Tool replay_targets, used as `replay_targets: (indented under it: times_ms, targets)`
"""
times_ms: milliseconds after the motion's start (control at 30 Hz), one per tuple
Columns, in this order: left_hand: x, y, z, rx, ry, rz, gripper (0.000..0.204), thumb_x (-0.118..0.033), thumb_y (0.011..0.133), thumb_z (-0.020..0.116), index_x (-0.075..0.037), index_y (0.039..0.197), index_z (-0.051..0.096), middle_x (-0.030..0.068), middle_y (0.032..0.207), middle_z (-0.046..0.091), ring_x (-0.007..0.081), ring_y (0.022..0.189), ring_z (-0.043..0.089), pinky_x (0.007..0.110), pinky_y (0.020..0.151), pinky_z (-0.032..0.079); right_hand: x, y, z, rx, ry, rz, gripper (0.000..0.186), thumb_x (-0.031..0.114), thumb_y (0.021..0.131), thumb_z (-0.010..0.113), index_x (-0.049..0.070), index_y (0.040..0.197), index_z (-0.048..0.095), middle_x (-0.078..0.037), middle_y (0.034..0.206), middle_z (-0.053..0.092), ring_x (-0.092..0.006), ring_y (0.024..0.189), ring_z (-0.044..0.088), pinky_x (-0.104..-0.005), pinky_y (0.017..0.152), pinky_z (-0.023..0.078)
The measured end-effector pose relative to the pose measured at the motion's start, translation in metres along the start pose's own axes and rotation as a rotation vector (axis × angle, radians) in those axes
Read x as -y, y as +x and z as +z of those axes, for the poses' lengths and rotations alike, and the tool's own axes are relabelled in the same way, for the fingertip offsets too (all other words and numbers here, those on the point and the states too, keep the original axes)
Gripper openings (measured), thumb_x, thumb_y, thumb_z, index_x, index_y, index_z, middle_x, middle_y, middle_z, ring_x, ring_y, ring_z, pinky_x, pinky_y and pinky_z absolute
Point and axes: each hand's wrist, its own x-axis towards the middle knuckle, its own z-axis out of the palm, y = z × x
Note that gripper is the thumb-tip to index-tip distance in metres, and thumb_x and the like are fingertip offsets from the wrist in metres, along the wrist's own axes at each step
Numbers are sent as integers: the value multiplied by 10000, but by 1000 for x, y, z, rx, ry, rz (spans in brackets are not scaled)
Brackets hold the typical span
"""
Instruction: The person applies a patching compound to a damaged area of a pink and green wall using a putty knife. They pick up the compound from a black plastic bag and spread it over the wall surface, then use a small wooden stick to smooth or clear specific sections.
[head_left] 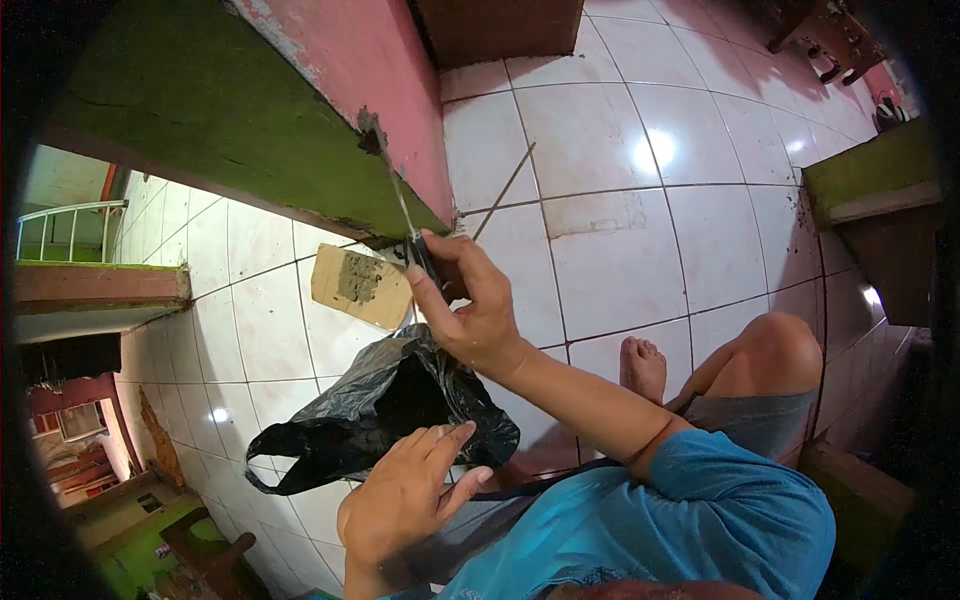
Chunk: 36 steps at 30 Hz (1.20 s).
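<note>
My right hand [478,305] is closed round the black handle of a thin-bladed tool [400,200], its blade seen edge-on. The tool's tip reaches a grey patch of wet mortar [372,130] on the edge between the pink and green wall faces. Below that hand a crumpled black plastic bag [330,425] hangs or rests with its mouth gaping; its support is hidden. My left hand [410,490] is over the bag's near side, fingers stretched out and holding nothing; contact with the bag is unclear. A piece of cardboard [322,275] bearing grey mortar lies beyond the bag.
The pink and green wall [250,130] juts in from the upper left. A thin stick [505,190] lies on the white tiled floor [610,120]. My bare foot [643,370] is at the right. Dark wooden furniture [825,35] stands far right, and a green ledge [870,175] below it.
</note>
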Motion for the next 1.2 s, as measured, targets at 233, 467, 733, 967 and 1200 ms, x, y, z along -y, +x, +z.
replay_targets:
  times_ms: [233, 467, 733, 967, 1200]
  targets:
    - [4, -3, 3, -39, 39, 14, 527, -353, 935, 723, -1, 1313, 616, 231, 1103, 686, 406, 1037, 670, 456, 912, 542, -1, 15, -7, 10, 118, 166, 279, 58, 959, 714, -41, 1194, 602, -97, 1011, 686, -82, 761, 658, -225, 563, 510]
    - [3, -3, 0, 34, -9, -50, 534, -365, 987, 672, 44, 1321, 595, 268, 1123, 678, 409, 1063, 646, 451, 953, 519, -1, 12, 2, -10, -57, -41, 318, 87, 933, 714, -76, 1185, 608, -206, 957, 640, -316, 814, 679, -385, 710, 544]
    - [2, -4, 1, -3, 16, -9, 526, -356, 983, 678, 44, 1314, 597, 258, 1109, 677, 399, 1049, 648, 450, 940, 523, -8, 11, 1, -28, -115, -81, 277, 70, 960, 716, -39, 1192, 611, -73, 966, 672, -87, 766, 662, -230, 573, 514]
    - [-1, -3, 0, 27, 3, -56, 521, -355, 963, 695, 17, 1316, 604, 244, 1127, 677, 402, 1051, 656, 449, 930, 530, -22, 7, 8, -63, -82, 7, 293, 90, 973, 704, -36, 1211, 590, -76, 954, 672, -97, 787, 674, -234, 565, 509]
    - [4, -5, 6, -17, 34, 0, 517, -351, 979, 683, 55, 1290, 606, 250, 1061, 675, 391, 1004, 652, 445, 899, 529, -17, 8, 15, -32, -49, 16, 293, 105, 984, 689, -30, 1215, 568, -88, 927, 705, -103, 795, 684, -234, 560, 487]
